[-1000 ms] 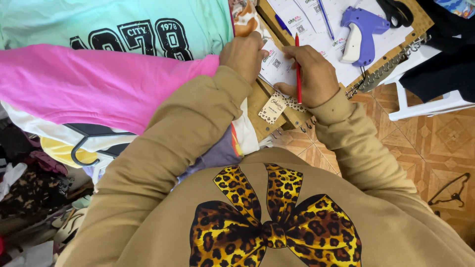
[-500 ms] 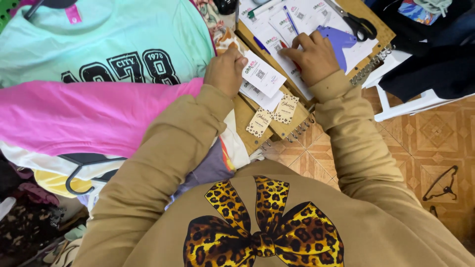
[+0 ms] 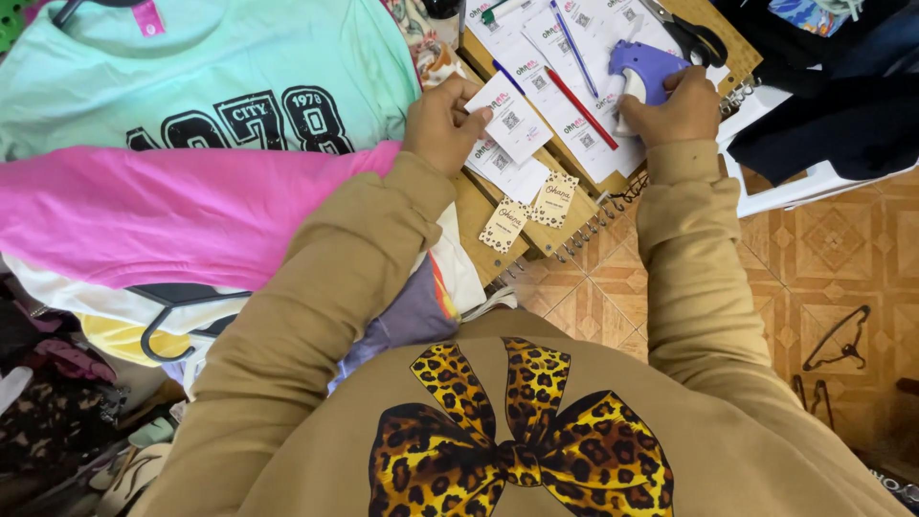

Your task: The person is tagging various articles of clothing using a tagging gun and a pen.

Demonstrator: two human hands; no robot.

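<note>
Head view: left of the left hand [image 3: 442,123] lie a mint shirt [image 3: 201,72] and a pink shirt [image 3: 172,215], with the wooden board [image 3: 488,215] under both hands. The left hand pinches a white paper tag [image 3: 515,120]. The right hand [image 3: 675,107] grips a purple tagging gun [image 3: 643,67]; between the hands lie a red pen [image 3: 579,105] and a blue pen [image 3: 567,36], and black scissors [image 3: 691,33] sit just beyond the gun.

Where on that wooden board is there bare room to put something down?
Only the bare strip of board below the two hang tags. Labels, pens and the purple tagging gun under the right hand crowd the rest.
</note>
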